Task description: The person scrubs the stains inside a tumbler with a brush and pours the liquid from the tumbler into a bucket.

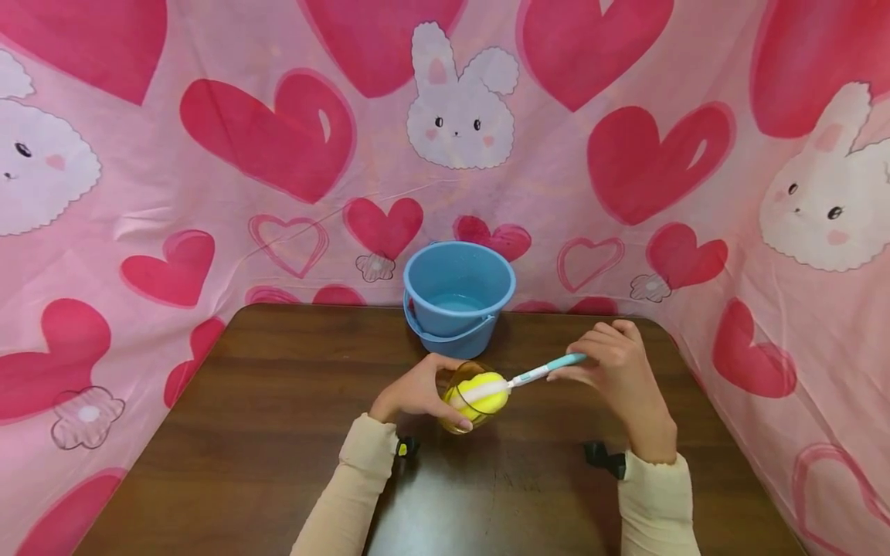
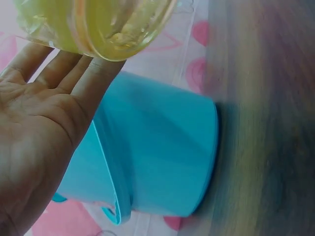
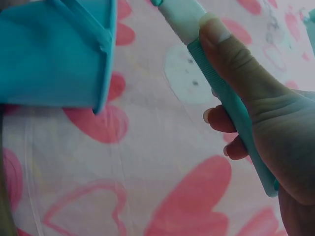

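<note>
My left hand (image 1: 416, 388) holds an amber see-through glass (image 2: 130, 34) tilted above the table, its mouth turned toward the right. In the left wrist view the fingers lie along the side of the glass. A cleaning brush with a yellow sponge head (image 1: 495, 395) reaches into the glass. The sponge shows in the mouth; how it touches the inside is hard to tell. My right hand (image 1: 617, 372) pinches the brush's teal and white handle (image 3: 214, 66), with the thumb on top and fingertips beneath.
A blue bucket (image 1: 459, 344) stands at the back of the dark wooden table (image 1: 299, 386), just beyond the glass, its handle hanging down in front. What looks like water lies inside. Pink cloth (image 1: 556, 185) with hearts and rabbits hangs behind and at both sides.
</note>
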`<action>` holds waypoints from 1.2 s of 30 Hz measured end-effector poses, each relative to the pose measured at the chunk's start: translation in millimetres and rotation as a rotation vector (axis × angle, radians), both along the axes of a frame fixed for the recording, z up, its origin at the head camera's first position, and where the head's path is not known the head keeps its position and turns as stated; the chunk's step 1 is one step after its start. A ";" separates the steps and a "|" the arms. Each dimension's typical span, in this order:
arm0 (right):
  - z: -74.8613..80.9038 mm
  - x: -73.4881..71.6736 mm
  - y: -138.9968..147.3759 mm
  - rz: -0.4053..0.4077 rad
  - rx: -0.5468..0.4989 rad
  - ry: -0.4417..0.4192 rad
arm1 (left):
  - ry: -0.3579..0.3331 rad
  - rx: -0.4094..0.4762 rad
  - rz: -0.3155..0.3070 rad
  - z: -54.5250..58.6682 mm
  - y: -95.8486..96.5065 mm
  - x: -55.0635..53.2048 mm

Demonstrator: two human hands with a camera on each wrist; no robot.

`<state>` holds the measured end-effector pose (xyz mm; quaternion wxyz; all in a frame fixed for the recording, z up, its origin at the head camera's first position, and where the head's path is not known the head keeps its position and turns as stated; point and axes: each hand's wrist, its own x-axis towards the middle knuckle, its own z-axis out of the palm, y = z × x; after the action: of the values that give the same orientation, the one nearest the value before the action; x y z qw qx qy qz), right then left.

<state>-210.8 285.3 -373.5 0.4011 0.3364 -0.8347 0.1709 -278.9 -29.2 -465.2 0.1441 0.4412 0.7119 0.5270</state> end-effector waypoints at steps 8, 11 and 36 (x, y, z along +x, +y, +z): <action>2.7 2.6 21.8 -0.036 -0.111 0.048 | 0.002 0.008 -0.015 1.2 5.0 2.6; 2.2 3.3 23.3 -0.049 -0.127 0.060 | 0.011 0.018 -0.007 1.6 5.1 3.0; 5.0 5.0 -8.0 -0.092 0.010 0.080 | 0.028 0.034 0.054 4.2 -6.9 -1.2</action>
<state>-205.9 277.3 -368.5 0.4398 0.3062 -0.8335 0.1345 -280.1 -36.1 -461.0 0.1125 0.4314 0.7165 0.5365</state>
